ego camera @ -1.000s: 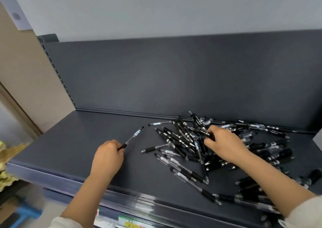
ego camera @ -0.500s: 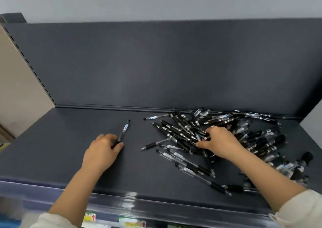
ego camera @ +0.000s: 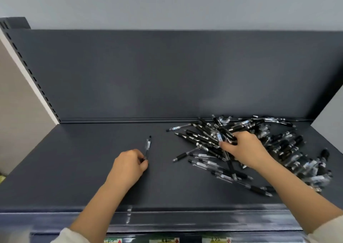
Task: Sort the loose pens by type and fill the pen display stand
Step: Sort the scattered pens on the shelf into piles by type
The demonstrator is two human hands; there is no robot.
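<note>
A heap of several black and clear pens (ego camera: 263, 146) lies on the right half of the dark grey shelf (ego camera: 83, 168). My right hand (ego camera: 243, 150) is in the heap, its fingers curled round a pen at the pile's left side. My left hand (ego camera: 130, 164) rests on the shelf to the left and pinches the lower end of a single clear pen with a black grip (ego camera: 148, 146), which points away from me. No display stand is in view.
The shelf has a tall dark back panel (ego camera: 167, 75) and a slotted upright at the left (ego camera: 31, 75). Price labels (ego camera: 163, 240) run along the front edge below. The shelf's left half holds only the single pen.
The view has swung right and down. My left hand has turned its pen from slanting right to pointing nearly straight away. My right hand has stayed in the heap, shifting slightly among the pens.
</note>
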